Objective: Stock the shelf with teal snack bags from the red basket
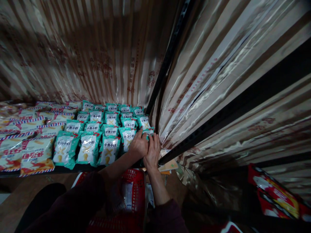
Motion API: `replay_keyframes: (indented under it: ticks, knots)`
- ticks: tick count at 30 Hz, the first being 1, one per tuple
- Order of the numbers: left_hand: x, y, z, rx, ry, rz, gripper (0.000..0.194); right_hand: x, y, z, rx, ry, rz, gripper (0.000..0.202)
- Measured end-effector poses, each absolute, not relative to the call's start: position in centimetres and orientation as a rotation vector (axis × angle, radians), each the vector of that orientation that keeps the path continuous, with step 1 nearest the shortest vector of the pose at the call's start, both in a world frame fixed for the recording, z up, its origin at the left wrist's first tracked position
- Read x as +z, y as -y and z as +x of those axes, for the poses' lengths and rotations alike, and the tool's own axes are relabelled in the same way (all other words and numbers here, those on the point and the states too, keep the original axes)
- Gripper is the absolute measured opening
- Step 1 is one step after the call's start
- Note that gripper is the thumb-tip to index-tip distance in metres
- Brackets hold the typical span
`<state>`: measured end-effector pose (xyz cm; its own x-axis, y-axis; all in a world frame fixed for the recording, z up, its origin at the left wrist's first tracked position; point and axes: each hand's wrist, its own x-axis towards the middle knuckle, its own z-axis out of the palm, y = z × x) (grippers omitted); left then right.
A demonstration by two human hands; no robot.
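Observation:
At the right end of the shelf, rows of green-and-white snack bags stand close together, printed with yellow snack shapes. My left hand reaches across from the left, its fingers curled down over a bag in the front corner. Beside it, touching, is my right hand, its fingers laid along the outer right side of that same spot. The snack bag at my hands shows only its top edge; the rest is hidden beneath my fingers. Both hands look closed on it.
Larger bags with striped edges fill the shelf's left part. A red basket with packets sits below the shelf. Black metal posts and printed sheeting stand behind and to the right. Red packs lie at lower right.

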<state>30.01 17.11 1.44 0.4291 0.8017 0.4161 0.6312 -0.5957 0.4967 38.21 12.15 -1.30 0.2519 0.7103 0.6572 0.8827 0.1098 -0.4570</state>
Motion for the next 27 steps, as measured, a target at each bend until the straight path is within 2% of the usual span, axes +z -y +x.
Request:
replay_keyframes:
  ticks: [6, 16, 22, 27]
  knots:
    - [1.9, -16.6, 29.3, 0.901, -1.178, 2.571, 0.039, -1.9, -11.9, 38.5, -0.276, 1.547, -1.656, 0.046]
    - [2.2, -11.8, 27.1, 1.135, -1.315, 2.396, 0.034, -1.5, -11.1, 38.2, -0.384, 1.563, -1.641, 0.041]
    - [-1.5, -8.9, 25.0, 1.158, -1.316, 2.368, 0.045, 0.8, -10.7, 36.5, -0.396, 1.617, -1.516, 0.039]
    - [-2.6, -8.4, 24.7, 1.012, -1.384, 2.355, 0.061, 2.9, -13.6, 34.4, -0.192, 1.797, -1.565, 0.041]
